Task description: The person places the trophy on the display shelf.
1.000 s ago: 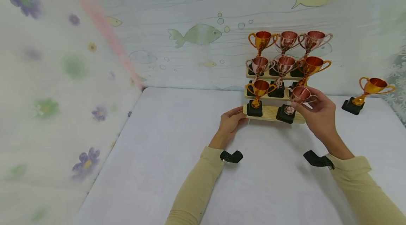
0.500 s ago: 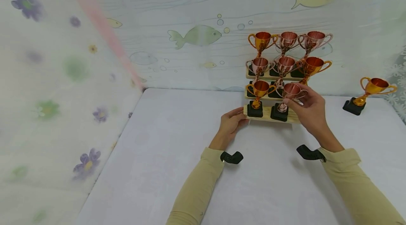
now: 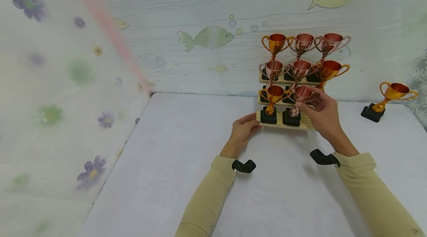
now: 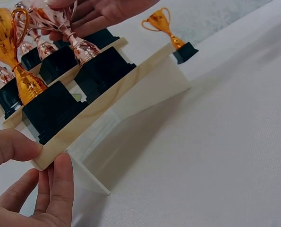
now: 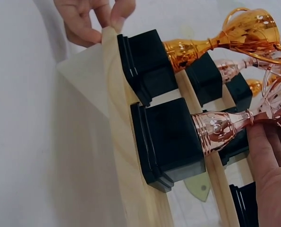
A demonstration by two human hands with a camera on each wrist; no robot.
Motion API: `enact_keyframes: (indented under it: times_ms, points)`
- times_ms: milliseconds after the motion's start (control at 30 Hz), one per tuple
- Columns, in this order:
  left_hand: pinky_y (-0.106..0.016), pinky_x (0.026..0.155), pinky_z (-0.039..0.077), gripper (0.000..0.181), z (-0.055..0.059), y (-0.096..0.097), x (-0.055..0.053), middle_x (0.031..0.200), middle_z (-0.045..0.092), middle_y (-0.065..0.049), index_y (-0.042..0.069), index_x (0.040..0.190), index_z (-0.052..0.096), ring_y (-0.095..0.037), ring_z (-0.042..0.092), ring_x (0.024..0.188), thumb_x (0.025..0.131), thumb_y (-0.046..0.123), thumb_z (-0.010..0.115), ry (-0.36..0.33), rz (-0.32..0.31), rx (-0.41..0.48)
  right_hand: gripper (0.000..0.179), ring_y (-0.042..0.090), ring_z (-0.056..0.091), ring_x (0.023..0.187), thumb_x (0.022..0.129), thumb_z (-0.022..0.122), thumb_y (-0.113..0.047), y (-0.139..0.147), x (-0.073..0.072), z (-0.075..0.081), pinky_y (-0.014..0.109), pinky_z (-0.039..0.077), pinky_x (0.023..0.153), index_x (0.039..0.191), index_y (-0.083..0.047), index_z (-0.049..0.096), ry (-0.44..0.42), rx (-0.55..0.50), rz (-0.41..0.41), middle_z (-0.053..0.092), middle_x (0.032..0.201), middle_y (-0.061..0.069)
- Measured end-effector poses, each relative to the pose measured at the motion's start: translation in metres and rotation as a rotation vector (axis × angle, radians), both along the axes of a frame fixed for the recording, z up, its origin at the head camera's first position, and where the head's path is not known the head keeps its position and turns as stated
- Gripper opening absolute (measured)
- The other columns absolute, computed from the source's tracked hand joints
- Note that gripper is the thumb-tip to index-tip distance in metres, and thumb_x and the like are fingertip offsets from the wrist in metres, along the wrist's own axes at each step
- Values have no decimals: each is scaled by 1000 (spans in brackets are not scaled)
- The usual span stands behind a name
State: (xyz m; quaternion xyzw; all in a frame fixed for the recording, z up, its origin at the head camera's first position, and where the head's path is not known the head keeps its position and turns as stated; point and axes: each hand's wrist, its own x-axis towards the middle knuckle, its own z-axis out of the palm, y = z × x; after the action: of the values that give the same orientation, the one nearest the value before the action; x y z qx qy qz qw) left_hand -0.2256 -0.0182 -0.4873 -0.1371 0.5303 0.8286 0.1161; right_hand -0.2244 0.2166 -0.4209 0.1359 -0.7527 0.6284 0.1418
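A tiered wooden rack carries rows of small trophy cups on black bases. My left hand pinches the left end of its front shelf between thumb and fingers, as the left wrist view shows. My right hand grips a rose-gold trophy by its cup. That trophy's black base stands on the front shelf, in the middle, right of a gold trophy. Behind them the middle tier has two rose-gold trophies and a gold trophy. The back tier holds a gold trophy and two rose-gold ones.
Another gold trophy stands on the white table, to the right of the rack. Clear supports hold up the front shelf. A curtain with fish prints hangs behind the table.
My right hand has moved left with the rose-gold trophy along the front shelf, bringing it nearer the gold one and upright. The left hand has stayed on the shelf's end.
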Motion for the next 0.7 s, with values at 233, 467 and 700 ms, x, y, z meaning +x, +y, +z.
enact_keyframes:
  times_ms: [233,467,700]
  points:
    - [-27,84,61,43,1,-1,0,125,69,-21,-4,132,64,-18,69,93,90,-10,63,9,1,5,56,3,62,104,94,68,4,-1,-4,0,7,51,86,146,-1,50,-43,-15,26,63,120,-11]
    - [-28,85,61,43,0,0,0,125,68,-21,-4,133,64,-17,68,89,90,-11,63,11,-3,12,58,3,63,105,90,72,7,1,-2,-1,8,52,86,143,-5,54,-71,-93,46,65,119,-9]
    - [-30,88,61,44,-2,-1,0,125,68,-21,-5,133,63,-17,68,88,90,-12,63,13,-2,20,60,8,64,111,85,73,13,10,6,-4,13,54,92,141,-4,57,-35,-158,74,67,121,-3]
